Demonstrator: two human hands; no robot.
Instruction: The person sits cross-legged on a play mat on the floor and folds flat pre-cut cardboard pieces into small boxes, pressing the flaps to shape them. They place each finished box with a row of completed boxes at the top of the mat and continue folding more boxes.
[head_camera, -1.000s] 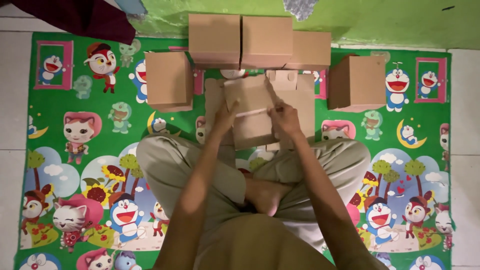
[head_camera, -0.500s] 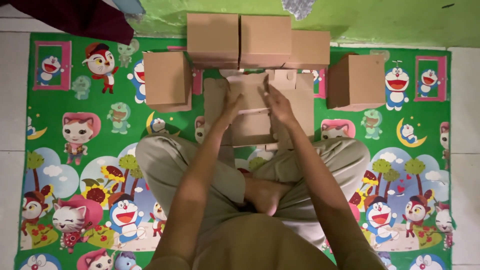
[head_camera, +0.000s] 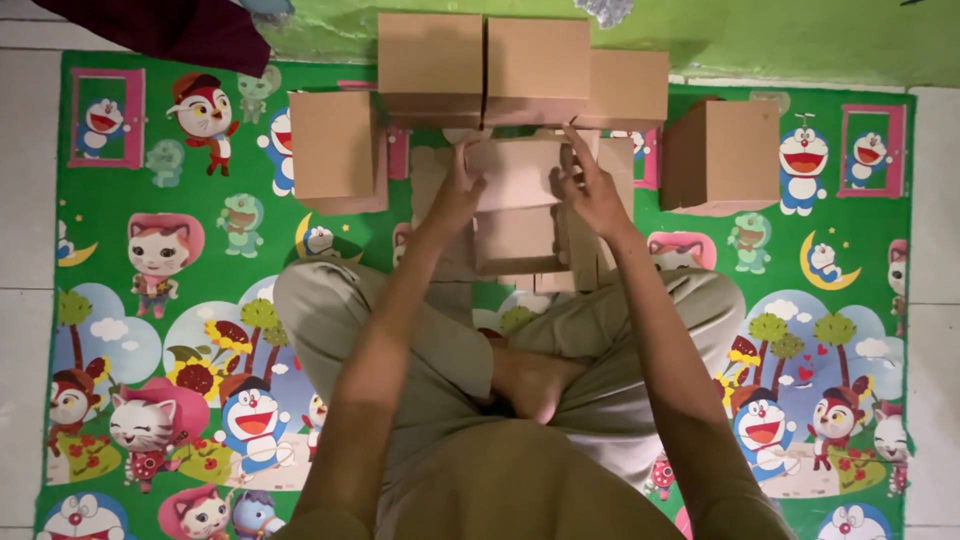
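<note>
A half-folded cardboard box (head_camera: 515, 205) is gripped at its two sides by the left hand (head_camera: 455, 195) and right hand (head_camera: 592, 190), with finished boxes (head_camera: 535, 60) stacked just beyond the grip and a cartoon play mat (head_camera: 150, 300) spread underneath.

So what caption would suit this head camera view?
Both hands, left hand and right hand, fold a plain brown cardboard box above a green cartoon-printed floor mat.

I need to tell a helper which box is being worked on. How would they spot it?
On the green cartoon mat, find the row of closed cardboard boxes at the far edge. Just before it, the half-folded box sits between the left hand and right hand, flaps open.
</note>
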